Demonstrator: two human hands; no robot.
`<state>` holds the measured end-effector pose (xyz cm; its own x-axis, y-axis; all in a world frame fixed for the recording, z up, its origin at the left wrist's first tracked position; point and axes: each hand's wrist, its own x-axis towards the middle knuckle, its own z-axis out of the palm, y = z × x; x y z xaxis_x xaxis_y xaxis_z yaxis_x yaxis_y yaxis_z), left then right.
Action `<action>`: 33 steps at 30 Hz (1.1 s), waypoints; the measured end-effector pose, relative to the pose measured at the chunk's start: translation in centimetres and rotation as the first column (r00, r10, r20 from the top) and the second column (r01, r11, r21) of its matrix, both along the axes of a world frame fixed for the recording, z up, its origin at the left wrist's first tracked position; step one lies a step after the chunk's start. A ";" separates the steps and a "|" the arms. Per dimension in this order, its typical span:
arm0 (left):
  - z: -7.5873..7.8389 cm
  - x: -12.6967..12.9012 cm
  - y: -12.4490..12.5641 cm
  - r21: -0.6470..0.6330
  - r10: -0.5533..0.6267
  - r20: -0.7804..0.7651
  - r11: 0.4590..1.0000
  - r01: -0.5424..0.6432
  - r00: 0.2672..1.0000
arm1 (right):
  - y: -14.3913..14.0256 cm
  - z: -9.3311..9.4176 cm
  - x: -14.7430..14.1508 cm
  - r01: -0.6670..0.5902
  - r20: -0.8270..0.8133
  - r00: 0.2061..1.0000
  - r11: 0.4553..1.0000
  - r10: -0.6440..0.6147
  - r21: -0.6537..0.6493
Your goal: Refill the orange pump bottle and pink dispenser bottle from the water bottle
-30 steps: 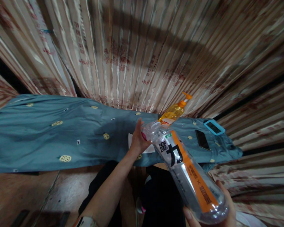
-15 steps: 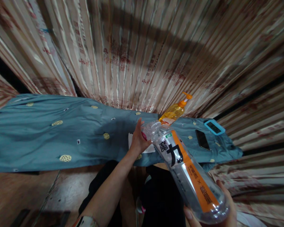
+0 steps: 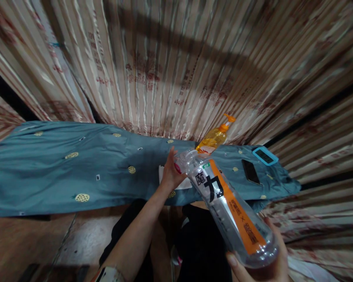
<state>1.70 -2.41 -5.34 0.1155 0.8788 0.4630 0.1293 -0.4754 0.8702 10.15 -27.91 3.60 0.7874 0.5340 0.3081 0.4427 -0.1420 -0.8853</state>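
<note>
Curtain: hanging in striped folds behind the bench, filling the whole upper view.
Bench: lying under a teal cloth with small yellow spots, stretching across the view just below the curtain.
Bottle: clear plastic with an orange and white label, being held tilted over the near edge of the bench, neck pointing toward the bench, base toward the person.
Right hand: cupping the base of the bottle from below, fingers curled round it, well off the near edge of the bench.
Left hand: reaching over the near edge of the bench, fingers closing round the neck and cap end of the bottle.
Soap: an orange pump bottle standing at the back of the bench, just behind the bottle's neck.
Paper: white sheet lying on the bench, partly hidden under the left hand.
Phone: dark, lying flat on the right part of the bench.
Device: a small blue-framed thing lying near the right end of the bench, just beyond the phone.
</note>
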 end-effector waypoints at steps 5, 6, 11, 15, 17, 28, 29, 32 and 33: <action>0.2 0.0 0.0 0.020 -0.006 0.001 1.000 0.006 1.000 | 0.1 -0.6 1.0 -0.012 0.084 0.996 1.000 0.010 0.024; 0.2 0.1 0.1 0.025 -0.003 0.008 1.000 0.003 1.000 | 0.1 -0.7 1.2 -0.028 0.118 0.993 0.999 0.024 0.030; -0.3 0.5 0.3 0.046 0.013 0.067 0.999 -0.016 0.998 | 0.5 0.2 0.5 -0.032 0.025 0.999 0.999 0.031 0.036; -0.6 0.7 0.5 0.039 0.005 0.088 0.999 -0.008 0.996 | 0.7 0.9 -0.3 -0.047 -0.186 0.981 0.997 0.058 0.062; -0.6 0.7 0.6 0.018 -0.019 0.104 1.000 0.017 0.994 | 0.8 0.8 -0.1 -0.063 -0.195 0.978 0.995 0.076 0.072; 1.1 0.4 0.2 -0.091 -0.018 0.064 0.996 0.024 0.998 | 0.7 -1.6 2.8 -0.231 0.091 0.971 0.963 0.221 0.135; 1.1 0.4 0.2 -0.095 -0.013 0.063 0.995 0.019 0.998 | 0.7 -1.6 2.8 -0.242 0.084 0.969 0.961 0.232 0.137; 1.1 0.4 0.2 -0.099 -0.014 0.063 0.995 0.020 0.998 | 0.8 -1.5 2.8 -0.258 0.048 0.966 0.954 0.254 0.152; 1.0 0.4 0.2 -0.098 -0.017 0.062 0.995 0.023 0.998 | 0.8 -1.5 2.7 -0.248 0.015 0.968 0.956 0.249 0.155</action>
<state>2.10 -2.16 -4.36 0.1076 0.9185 0.3806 0.0662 -0.3885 0.9190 12.83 -27.15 2.14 0.6375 0.6589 0.3992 0.4427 0.1107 -0.8898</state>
